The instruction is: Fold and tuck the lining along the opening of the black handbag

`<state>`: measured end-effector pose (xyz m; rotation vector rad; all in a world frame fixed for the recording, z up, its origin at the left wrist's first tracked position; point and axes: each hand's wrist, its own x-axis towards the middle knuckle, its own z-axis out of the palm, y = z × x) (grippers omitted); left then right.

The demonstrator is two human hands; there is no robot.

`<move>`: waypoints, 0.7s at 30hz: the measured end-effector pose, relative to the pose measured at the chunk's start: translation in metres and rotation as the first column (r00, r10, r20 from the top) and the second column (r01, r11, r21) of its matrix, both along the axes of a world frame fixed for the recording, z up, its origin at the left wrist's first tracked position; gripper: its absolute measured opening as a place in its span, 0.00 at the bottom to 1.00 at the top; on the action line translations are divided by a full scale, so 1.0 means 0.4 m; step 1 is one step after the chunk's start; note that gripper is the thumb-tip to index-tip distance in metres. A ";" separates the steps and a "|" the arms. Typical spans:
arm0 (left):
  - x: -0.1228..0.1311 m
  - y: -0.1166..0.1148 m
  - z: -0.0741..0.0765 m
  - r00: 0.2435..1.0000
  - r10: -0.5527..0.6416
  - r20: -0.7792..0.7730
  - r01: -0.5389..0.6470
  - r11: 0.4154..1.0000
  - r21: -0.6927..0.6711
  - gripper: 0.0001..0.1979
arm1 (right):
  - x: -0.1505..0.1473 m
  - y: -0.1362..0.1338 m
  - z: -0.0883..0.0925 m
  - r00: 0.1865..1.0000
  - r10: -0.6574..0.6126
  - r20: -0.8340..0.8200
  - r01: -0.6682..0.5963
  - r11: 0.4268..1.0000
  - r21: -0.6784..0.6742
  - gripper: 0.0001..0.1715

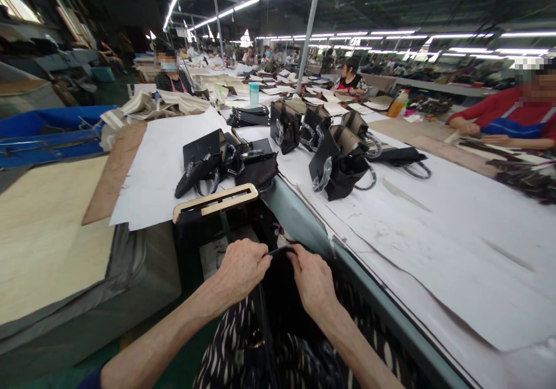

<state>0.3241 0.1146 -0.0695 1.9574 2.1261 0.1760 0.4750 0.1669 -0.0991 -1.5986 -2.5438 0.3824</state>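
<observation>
Both hands pinch a black strap.
Left hand [241,270] and right hand [313,279] fingers grip the strap [280,252] between them, below the bench [434,215].

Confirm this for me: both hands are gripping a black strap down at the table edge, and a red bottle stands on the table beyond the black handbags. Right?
Not quite. In the head view the bottle beyond the black handbags is light blue, not red. The rest holds: left hand and right hand both grip the black strap at the table edge.
</observation>
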 end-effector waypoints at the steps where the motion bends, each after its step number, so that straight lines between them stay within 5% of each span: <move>1: -0.001 -0.001 -0.005 1.000 0.000 -0.005 0.000 1.000 0.009 0.15 | -0.005 0.006 -0.002 1.000 0.015 0.021 -0.015 1.000 0.011 0.15; 7: -0.023 -0.021 -0.020 1.000 0.023 0.004 -0.023 0.998 0.060 0.15 | 0.019 -0.011 -0.017 0.995 0.101 -0.022 -0.102 0.993 -0.056 0.12; 11: -0.025 -0.037 -0.007 1.000 0.023 -0.006 -0.023 0.998 0.066 0.15 | 0.078 -0.051 -0.032 0.992 -0.031 -0.126 -0.009 0.952 -0.305 0.10; 15: -0.019 -0.046 0.008 1.000 0.009 -0.027 -0.008 0.999 0.037 0.15 | 0.127 -0.065 -0.040 0.967 -0.047 -0.251 -0.084 0.870 -0.485 0.13; 21: -0.022 -0.046 0.036 0.997 -0.020 -0.075 0.017 0.999 -0.043 0.15 | 0.154 -0.049 -0.041 0.956 0.026 -0.293 -0.165 0.871 -0.462 0.17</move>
